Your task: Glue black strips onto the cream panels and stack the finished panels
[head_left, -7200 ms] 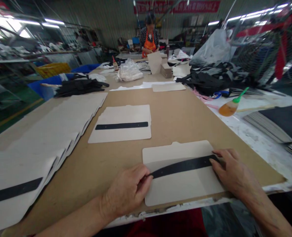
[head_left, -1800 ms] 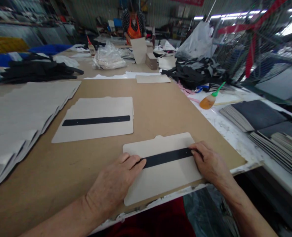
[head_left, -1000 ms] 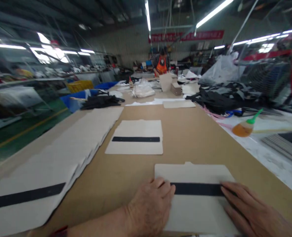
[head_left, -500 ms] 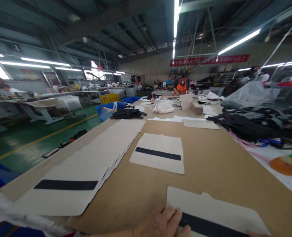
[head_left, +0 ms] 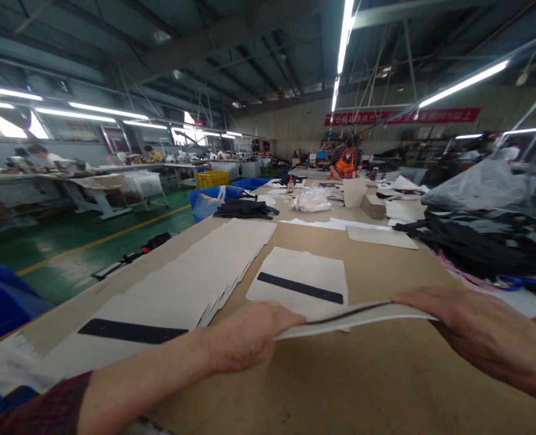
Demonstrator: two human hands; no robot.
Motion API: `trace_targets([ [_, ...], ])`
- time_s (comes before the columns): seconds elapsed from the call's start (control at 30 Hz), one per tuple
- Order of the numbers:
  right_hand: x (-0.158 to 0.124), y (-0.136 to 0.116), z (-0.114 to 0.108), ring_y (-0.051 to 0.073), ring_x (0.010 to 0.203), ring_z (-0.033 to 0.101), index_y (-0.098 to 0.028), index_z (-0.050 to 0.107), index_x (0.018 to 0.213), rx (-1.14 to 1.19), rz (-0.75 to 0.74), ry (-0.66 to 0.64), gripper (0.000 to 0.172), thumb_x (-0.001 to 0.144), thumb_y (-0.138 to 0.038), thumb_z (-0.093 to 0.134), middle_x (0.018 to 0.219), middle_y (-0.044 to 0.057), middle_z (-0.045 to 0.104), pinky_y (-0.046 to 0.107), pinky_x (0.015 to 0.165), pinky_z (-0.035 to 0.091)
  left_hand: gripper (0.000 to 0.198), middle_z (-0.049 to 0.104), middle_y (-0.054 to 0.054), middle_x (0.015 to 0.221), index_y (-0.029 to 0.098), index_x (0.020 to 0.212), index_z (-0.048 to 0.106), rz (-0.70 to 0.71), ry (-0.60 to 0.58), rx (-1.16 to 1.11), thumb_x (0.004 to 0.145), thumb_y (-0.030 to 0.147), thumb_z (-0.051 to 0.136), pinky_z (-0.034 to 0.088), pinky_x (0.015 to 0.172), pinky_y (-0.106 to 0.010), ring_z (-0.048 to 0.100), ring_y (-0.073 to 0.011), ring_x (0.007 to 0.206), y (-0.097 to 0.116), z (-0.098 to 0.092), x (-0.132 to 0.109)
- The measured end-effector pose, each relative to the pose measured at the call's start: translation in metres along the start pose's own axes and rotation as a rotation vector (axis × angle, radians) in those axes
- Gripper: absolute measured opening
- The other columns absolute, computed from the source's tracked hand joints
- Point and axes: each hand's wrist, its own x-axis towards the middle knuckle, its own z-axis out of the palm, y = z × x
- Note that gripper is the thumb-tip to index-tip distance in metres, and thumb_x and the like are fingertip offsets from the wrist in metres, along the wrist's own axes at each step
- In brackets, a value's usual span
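Observation:
Between my hands a pale flat panel with a black strip [head_left: 356, 315] is held up off the table, seen nearly edge-on. My left hand [head_left: 254, 332] pinches its left end. My right hand [head_left: 462, 320] grips the right end, fingers partly hidden beneath. Just beyond lies another pale panel [head_left: 301, 270] with a black strip [head_left: 300, 288] across it. To the left, a long overlapping row of pale panels [head_left: 195, 266] runs away from me, the nearest one bearing a black strip [head_left: 132, 330].
The brown tabletop [head_left: 340, 386] lies under everything. A single pale sheet [head_left: 381, 237] rests farther back. Black straps [head_left: 480, 241] are heaped at the right, black pieces [head_left: 245, 209] at the far left. Blue bins [head_left: 9, 296] stand left; a person in an orange apron [head_left: 344, 162] is beyond.
The panel at the near right has been lifted off the table and tilted nearly edge-on, moving forward and left. Both hands now hold its ends. The view has shifted slightly left.

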Motion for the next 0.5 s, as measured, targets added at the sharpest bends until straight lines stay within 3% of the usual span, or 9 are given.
trace_targets([
  [0.07,0.032,-0.009,0.006,0.02,0.098,0.07,-0.033,0.065,0.12,-0.035,0.02,-0.006,0.054,0.081,-0.002,0.043,0.114,0.0,0.073,0.034,0.084,0.056,0.061,0.06,-0.008,0.132,0.02,0.136,0.045,-0.007,0.086,0.078,0.078,0.002,0.045,0.046,0.105,-0.037,0.057,-0.0208,0.121,-0.037,-0.01,-0.008],
  [0.13,0.053,-0.022,0.028,0.024,0.108,0.066,-0.025,0.064,0.123,-0.096,0.054,0.06,0.054,0.082,0.001,0.039,0.124,0.006,0.068,0.042,0.094,0.052,0.059,0.055,-0.008,0.14,0.021,0.139,0.042,-0.045,0.13,0.176,0.083,0.003,0.042,0.042,0.109,-0.036,0.051,-0.0186,0.128,-0.072,-0.012,-0.015],
  [0.2,0.065,-0.036,0.062,0.027,0.117,0.061,-0.019,0.063,0.126,-0.134,0.066,0.088,0.053,0.083,0.002,0.039,0.13,0.011,0.064,0.046,0.099,0.048,0.057,0.05,-0.008,0.145,0.02,0.143,0.039,-0.079,0.091,0.276,0.088,0.005,0.039,0.039,0.112,-0.035,0.046,-0.017,0.133,-0.103,-0.005,-0.019],
  [0.27,0.067,-0.051,0.099,0.028,0.118,0.06,-0.016,0.062,0.128,-0.142,0.087,0.024,0.052,0.083,0.001,0.041,0.131,0.014,0.063,0.047,0.1,0.048,0.054,0.049,-0.007,0.147,0.021,0.142,0.04,-0.095,0.024,0.328,0.091,0.005,0.037,0.037,0.113,-0.033,0.044,-0.0165,0.135,-0.125,0.008,-0.019],
  [0.4,0.059,-0.078,0.154,0.033,0.119,0.059,-0.01,0.061,0.131,-0.177,0.13,-0.189,0.05,0.085,-0.002,0.042,0.13,0.021,0.062,0.047,0.097,0.05,0.048,0.053,-0.005,0.143,0.023,0.136,0.05,-0.104,-0.08,0.361,0.092,0.007,0.041,0.039,0.111,-0.033,0.05,-0.0189,0.13,-0.148,0.035,-0.014],
  [0.5,0.056,-0.088,0.164,0.035,0.122,0.057,-0.009,0.059,0.134,-0.201,0.128,-0.234,0.052,0.086,-0.003,0.04,0.132,0.023,0.06,0.047,0.099,0.048,0.047,0.053,-0.007,0.143,0.021,0.137,0.049,-0.116,-0.121,0.386,0.092,0.01,0.043,0.041,0.108,-0.034,0.052,-0.0212,0.127,-0.153,0.043,-0.012],
])
